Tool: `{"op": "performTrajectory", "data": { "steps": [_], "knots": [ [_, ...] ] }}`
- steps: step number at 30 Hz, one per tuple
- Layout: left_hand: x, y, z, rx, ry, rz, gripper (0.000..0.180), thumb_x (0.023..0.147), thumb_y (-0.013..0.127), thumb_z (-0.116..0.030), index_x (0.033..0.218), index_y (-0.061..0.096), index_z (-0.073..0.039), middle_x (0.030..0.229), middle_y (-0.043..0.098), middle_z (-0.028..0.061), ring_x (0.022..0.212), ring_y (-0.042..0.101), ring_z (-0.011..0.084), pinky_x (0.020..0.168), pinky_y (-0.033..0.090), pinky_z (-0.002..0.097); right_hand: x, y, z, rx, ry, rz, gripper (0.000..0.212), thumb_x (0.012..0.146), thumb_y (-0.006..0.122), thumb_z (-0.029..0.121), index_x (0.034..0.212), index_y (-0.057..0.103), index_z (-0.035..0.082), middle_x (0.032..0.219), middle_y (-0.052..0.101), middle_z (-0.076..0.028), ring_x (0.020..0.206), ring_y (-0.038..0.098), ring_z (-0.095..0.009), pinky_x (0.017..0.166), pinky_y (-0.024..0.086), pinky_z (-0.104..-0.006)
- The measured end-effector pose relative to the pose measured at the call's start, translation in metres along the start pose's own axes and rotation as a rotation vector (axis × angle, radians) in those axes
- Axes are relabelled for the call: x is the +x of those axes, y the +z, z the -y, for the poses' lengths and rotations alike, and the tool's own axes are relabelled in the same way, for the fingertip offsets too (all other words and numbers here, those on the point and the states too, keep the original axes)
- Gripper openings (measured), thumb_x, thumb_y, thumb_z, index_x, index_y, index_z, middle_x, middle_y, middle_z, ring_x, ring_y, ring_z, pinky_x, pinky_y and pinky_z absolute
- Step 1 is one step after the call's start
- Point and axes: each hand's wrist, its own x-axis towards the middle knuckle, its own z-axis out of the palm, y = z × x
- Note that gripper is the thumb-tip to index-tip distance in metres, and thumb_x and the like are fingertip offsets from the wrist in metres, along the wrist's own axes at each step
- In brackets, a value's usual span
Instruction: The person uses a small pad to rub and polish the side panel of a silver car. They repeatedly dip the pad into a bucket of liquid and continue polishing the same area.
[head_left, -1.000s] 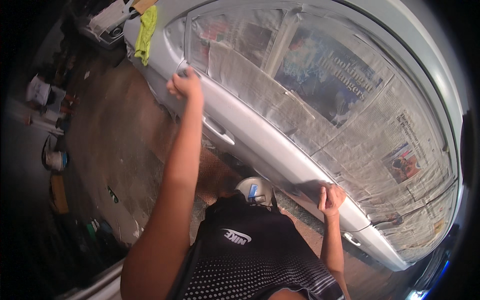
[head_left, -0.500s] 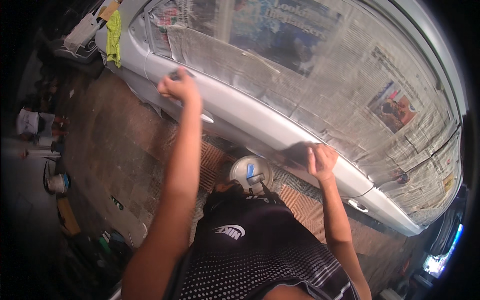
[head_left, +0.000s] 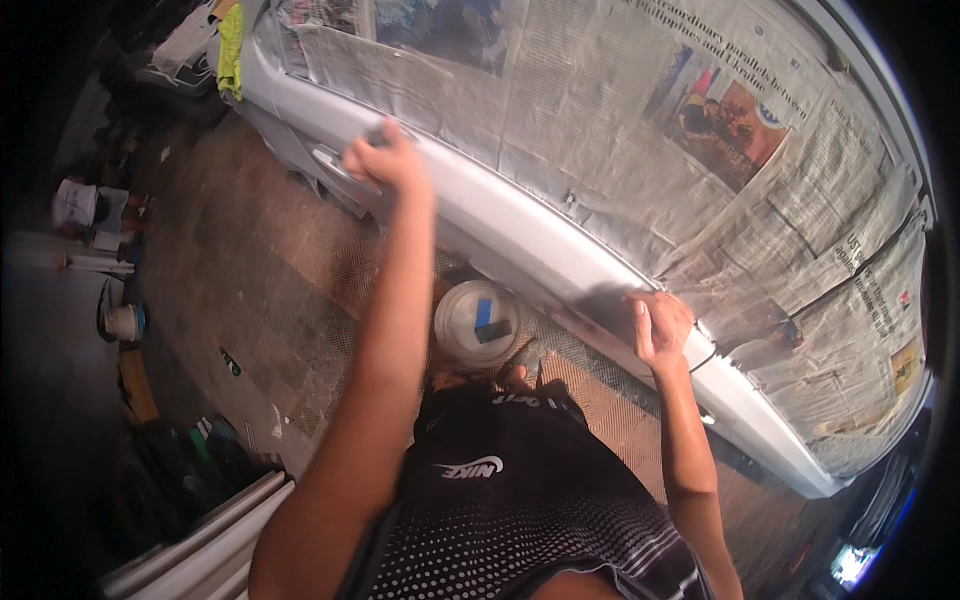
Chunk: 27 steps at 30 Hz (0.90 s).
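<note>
A pale silver car body (head_left: 500, 205) runs diagonally in front of me, its windows covered with newspaper (head_left: 590, 130). My left hand (head_left: 385, 162) is closed on a small dark grey piece (head_left: 378, 134), whose kind I cannot make out. It is at the car's side just below the papered window, to the right of a door handle (head_left: 330, 160). My right hand (head_left: 662, 328) lies curled against the body beneath the window edge, left of a door gap (head_left: 708, 352). The fingertips are hidden, along with anything under them. A dark shadow falls beside that hand.
By my feet stands a whitish round bucket (head_left: 450, 335) with a blue block (head_left: 484, 311) and a dark block (head_left: 493, 331) on top. A yellow-green cloth (head_left: 230, 55) hangs at the car's far left. Pale long panels (head_left: 215, 545) lean at lower left.
My view has shifted to the right along the car. My left hand has moved right, past the door handle. The right hand has slid slightly right, closer to the door gap.
</note>
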Motion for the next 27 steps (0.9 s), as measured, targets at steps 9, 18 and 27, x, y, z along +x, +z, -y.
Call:
{"op": "performTrajectory", "data": {
  "steps": [9,18,27],
  "knots": [
    [0.019,-0.008,-0.043,0.048,-0.152,0.025,0.042,0.089,0.078,-0.036,0.104,0.059,-0.001,0.130,0.041,0.0180,0.127,0.037,0.0372,0.108,0.032,0.0565,-0.006,0.011,-0.014,-0.103,-0.118,-0.088,0.011,0.083,0.071,0.002,0.091,0.076,0.007,0.065,0.059,-0.004,0.052,0.053,-0.020,0.054,0.041,-0.0339],
    [-0.022,-0.012,-0.040,0.181,-0.074,0.084,0.046,0.091,0.074,-0.035,0.115,0.059,0.001,0.137,0.038,0.0175,0.129,0.034,0.0373,0.109,0.032,0.0574,-0.014,0.005,-0.011,-0.168,-0.112,-0.034,0.012,0.085,0.068,0.003,0.095,0.074,0.005,0.068,0.059,-0.006,0.055,0.050,-0.022,0.055,0.038,-0.0356],
    [-0.169,-0.032,-0.022,0.130,0.231,0.149,0.046,0.090,0.073,-0.039,0.108,0.059,0.001,0.132,0.043,0.0215,0.126,0.042,0.0414,0.106,0.031,0.0620,-0.008,0.011,-0.010,-0.193,-0.117,-0.072,0.011,0.086,0.068,0.005,0.095,0.074,0.006,0.067,0.058,-0.005,0.055,0.049,-0.023,0.055,0.038,-0.0355]
  ]
}}
